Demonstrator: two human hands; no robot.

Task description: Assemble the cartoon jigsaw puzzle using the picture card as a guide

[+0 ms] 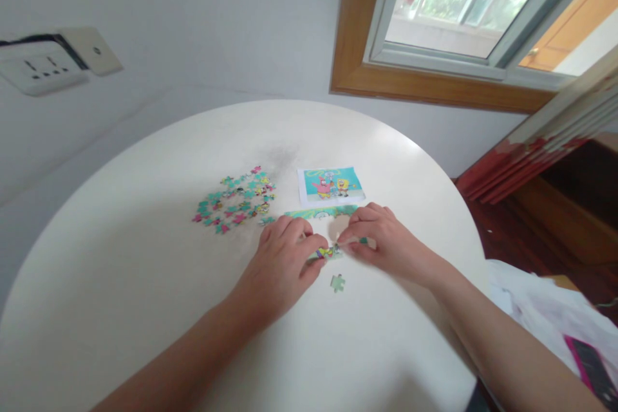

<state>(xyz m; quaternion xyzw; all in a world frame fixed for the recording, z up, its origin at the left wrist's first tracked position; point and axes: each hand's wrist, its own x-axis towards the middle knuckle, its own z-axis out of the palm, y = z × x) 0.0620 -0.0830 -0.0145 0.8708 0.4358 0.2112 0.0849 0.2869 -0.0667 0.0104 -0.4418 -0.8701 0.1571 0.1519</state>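
Note:
A partly joined jigsaw puzzle lies on the table, its top strip [321, 212] showing between my hands. My left hand [287, 254] is closed with thumb and forefinger on the lower joined puzzle pieces [322, 253], which show yellow and green. Just to the right, my right hand [379, 237] pinches a small puzzle piece [337, 246] against the end of those pieces; the fingers hide most of it. One loose pale green puzzle piece [338, 282] lies nearer to me. Beyond the top strip is the reference picture [333, 185], with cartoon figures on a blue ground.
Many loose puzzle pieces [236, 201] are spread out to the left on the round white table [145, 283]. A wall with sockets [46, 67] and a wood-framed window [355, 32] stand behind it. A pink-edged phone [591, 364] lies at lower right beside white plastic [535, 309].

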